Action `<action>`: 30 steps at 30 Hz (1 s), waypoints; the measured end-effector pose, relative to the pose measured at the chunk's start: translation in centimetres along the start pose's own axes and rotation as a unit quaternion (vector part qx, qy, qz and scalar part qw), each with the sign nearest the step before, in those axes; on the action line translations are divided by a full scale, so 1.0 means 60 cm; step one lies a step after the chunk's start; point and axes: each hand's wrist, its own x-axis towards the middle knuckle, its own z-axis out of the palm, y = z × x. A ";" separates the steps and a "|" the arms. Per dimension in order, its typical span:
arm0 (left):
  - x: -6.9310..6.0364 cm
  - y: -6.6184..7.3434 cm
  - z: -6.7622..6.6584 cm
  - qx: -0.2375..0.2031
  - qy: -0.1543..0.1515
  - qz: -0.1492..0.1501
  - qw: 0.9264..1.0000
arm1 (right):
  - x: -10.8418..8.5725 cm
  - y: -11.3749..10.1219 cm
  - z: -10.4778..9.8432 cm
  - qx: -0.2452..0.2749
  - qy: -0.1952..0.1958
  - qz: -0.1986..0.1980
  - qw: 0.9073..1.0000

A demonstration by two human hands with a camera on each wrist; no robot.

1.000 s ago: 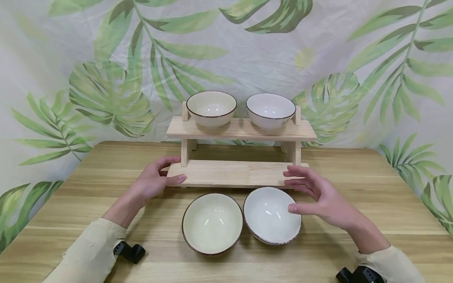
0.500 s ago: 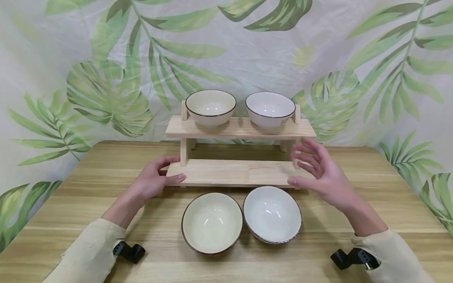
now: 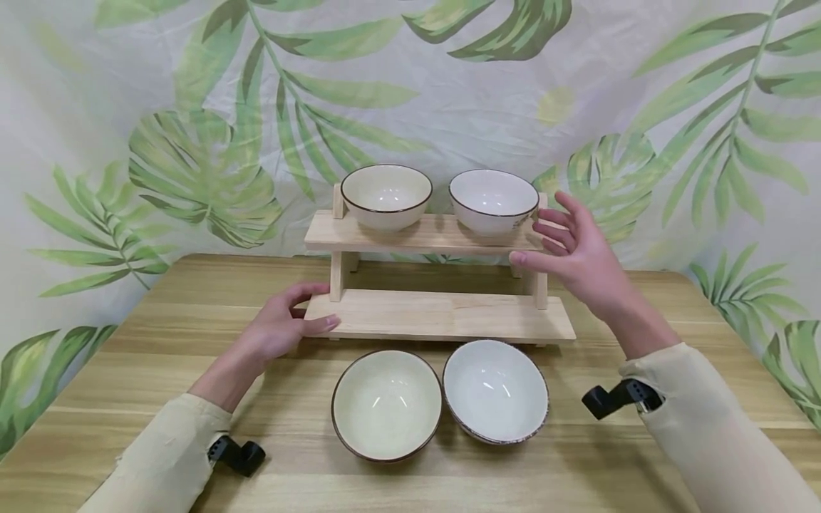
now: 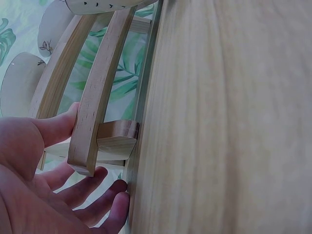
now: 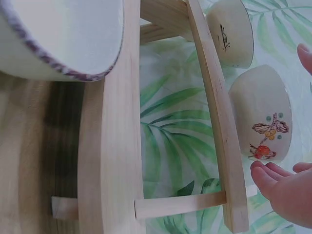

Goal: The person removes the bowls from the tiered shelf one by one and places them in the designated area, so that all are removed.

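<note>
A two-tier wooden stand (image 3: 442,313) is on the table. My left hand (image 3: 286,324) holds the left end of its lower board, thumb on top; in the left wrist view the fingers (image 4: 100,204) lie below the board. On the upper tier sit a cream bowl (image 3: 387,198) and a white bowl (image 3: 494,203), both dark-rimmed. Beside that white bowl, my right hand (image 3: 586,260) hovers with fingers spread, holding nothing. The right wrist view shows its fingertips (image 5: 263,175) close to the bowl's painted side; whether they touch is unclear.
In front of the stand, a larger cream bowl (image 3: 387,406) and another white bowl (image 3: 496,392) stand side by side on the wood-grain table (image 3: 212,299). A leaf-print cloth (image 3: 449,92) hangs behind. Each sleeve carries a black wrist camera (image 3: 237,456).
My right hand has risen from the lower board, above the front white bowl, to the upper tier's right end. My left hand stays on the stand, and the bowls have not moved.
</note>
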 end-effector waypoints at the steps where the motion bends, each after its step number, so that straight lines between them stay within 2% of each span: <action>1: 0.000 0.000 -0.001 0.001 0.000 0.000 1.000 | 0.006 -0.002 0.001 0.001 0.001 0.005 1.000; 10: 0.001 0.001 -0.001 0.000 -0.001 0.001 1.000 | 0.054 -0.005 0.017 -0.016 0.012 0.026 0.999; 21: 0.001 0.000 0.001 0.001 0.001 0.002 1.000 | 0.097 -0.001 0.043 -0.002 0.035 -0.014 0.999; 30: 0.001 -0.003 -0.001 0.008 -0.004 -0.004 1.000 | 0.114 -0.004 0.052 0.011 0.050 0.024 0.998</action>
